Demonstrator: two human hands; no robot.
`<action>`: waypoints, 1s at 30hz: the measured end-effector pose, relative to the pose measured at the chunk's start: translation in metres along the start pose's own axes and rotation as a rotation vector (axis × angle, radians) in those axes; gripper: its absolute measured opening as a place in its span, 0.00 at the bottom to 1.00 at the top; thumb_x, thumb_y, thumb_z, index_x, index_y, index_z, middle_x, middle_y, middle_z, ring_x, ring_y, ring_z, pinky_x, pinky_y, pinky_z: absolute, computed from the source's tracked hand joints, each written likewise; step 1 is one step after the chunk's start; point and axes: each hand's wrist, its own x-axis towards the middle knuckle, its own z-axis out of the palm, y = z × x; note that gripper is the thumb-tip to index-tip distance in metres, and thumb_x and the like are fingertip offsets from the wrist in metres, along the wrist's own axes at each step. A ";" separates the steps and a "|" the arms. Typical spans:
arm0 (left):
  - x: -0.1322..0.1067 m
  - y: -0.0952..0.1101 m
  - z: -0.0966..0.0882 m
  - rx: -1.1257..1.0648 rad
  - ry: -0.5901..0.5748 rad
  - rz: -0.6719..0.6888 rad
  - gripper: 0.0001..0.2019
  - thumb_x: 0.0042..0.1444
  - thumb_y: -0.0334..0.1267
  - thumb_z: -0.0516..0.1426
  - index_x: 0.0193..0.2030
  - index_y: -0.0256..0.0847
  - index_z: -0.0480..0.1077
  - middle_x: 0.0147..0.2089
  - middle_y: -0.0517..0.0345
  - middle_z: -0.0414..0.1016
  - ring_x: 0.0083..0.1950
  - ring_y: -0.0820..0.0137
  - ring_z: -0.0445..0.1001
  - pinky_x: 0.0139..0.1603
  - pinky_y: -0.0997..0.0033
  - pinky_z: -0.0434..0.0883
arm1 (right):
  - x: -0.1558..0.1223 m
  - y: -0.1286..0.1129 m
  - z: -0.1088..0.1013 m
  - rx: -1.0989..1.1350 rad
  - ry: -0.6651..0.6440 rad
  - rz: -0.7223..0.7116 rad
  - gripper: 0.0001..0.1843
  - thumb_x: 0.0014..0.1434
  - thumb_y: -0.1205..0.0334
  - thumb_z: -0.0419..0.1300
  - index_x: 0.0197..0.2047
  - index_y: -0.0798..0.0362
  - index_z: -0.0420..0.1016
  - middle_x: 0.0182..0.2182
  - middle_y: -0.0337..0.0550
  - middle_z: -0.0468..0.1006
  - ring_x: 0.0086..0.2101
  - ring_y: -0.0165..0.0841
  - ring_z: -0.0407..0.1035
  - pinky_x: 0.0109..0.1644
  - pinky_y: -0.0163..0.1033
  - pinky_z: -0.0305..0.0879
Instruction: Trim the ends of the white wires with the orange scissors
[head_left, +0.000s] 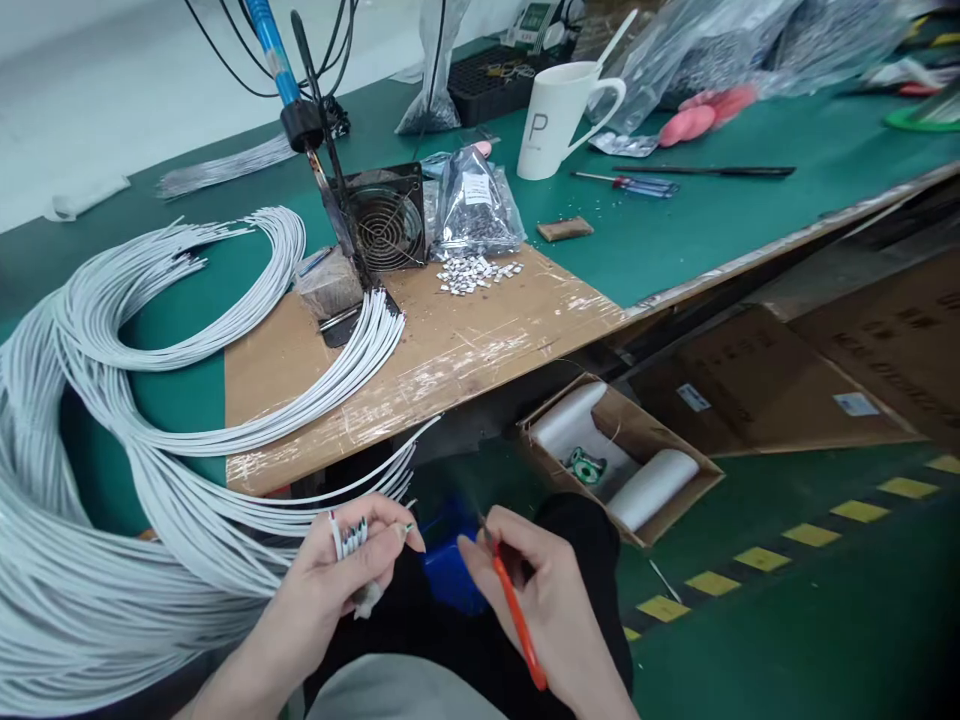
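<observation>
My left hand [337, 570] is closed at the lower middle. Between its fingers sit several short white cable ends [349, 538] with dark tips, and a small green-tipped piece sticks out where thumb and forefinger pinch. A crumpled pale scrap [367, 600] shows beneath its fingers. To the right, my right hand [540, 590] grips a slim tool with an orange handle [519, 622]; its dark tip is blurred, so I cannot tell its exact kind. The tool's tip is apart from the left hand. A large coil of white cables [172, 560] lies at the left, beside my left forearm.
A cardboard sheet [480, 330] covers the green bench's front. On it are a soldering iron in a stand [330, 190], a small fan [388, 215] and white bits [474, 273]. Behind stands a white mug [551, 125]. An open carton [547, 440] sits below the bench edge.
</observation>
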 end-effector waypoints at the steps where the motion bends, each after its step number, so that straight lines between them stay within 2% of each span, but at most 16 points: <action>1: 0.000 -0.001 0.000 -0.002 0.003 0.006 0.17 0.59 0.54 0.67 0.35 0.40 0.81 0.21 0.65 0.60 0.24 0.75 0.50 0.25 0.71 0.44 | -0.001 -0.006 -0.001 -0.058 -0.068 -0.021 0.23 0.63 0.60 0.61 0.24 0.49 0.50 0.24 0.32 0.54 0.25 0.27 0.49 0.26 0.35 0.47; 4: -0.001 -0.005 -0.001 -0.022 -0.010 0.035 0.17 0.60 0.54 0.67 0.36 0.40 0.81 0.22 0.64 0.61 0.24 0.75 0.52 0.25 0.72 0.48 | -0.002 -0.020 -0.003 -0.181 -0.165 -0.073 0.21 0.62 0.64 0.57 0.25 0.48 0.47 0.24 0.33 0.56 0.25 0.28 0.52 0.27 0.35 0.49; 10: -0.002 -0.012 -0.005 0.003 -0.050 0.059 0.15 0.61 0.52 0.66 0.39 0.40 0.81 0.25 0.64 0.63 0.27 0.74 0.56 0.26 0.75 0.54 | -0.003 -0.031 -0.002 -0.288 -0.204 -0.119 0.21 0.55 0.70 0.57 0.25 0.48 0.45 0.22 0.32 0.57 0.25 0.29 0.54 0.27 0.35 0.48; 17: -0.001 -0.014 -0.005 -0.007 -0.063 0.061 0.14 0.63 0.50 0.66 0.40 0.41 0.80 0.25 0.65 0.61 0.26 0.75 0.55 0.26 0.76 0.54 | -0.006 -0.029 -0.002 -0.306 -0.131 -0.172 0.20 0.53 0.73 0.56 0.24 0.49 0.45 0.20 0.32 0.56 0.23 0.27 0.52 0.24 0.34 0.47; 24: -0.002 -0.012 -0.006 -0.044 -0.092 0.022 0.15 0.61 0.52 0.66 0.41 0.41 0.80 0.24 0.66 0.60 0.25 0.76 0.52 0.24 0.76 0.50 | -0.005 -0.032 -0.001 -0.361 -0.089 -0.244 0.18 0.51 0.73 0.53 0.24 0.49 0.43 0.19 0.31 0.55 0.21 0.26 0.51 0.23 0.33 0.47; 30: -0.002 -0.010 -0.005 -0.042 -0.105 0.023 0.14 0.62 0.51 0.66 0.40 0.41 0.80 0.23 0.67 0.59 0.24 0.77 0.50 0.24 0.76 0.48 | -0.005 -0.031 -0.001 -0.388 -0.079 -0.251 0.18 0.50 0.73 0.53 0.24 0.49 0.44 0.19 0.31 0.56 0.21 0.26 0.51 0.23 0.33 0.47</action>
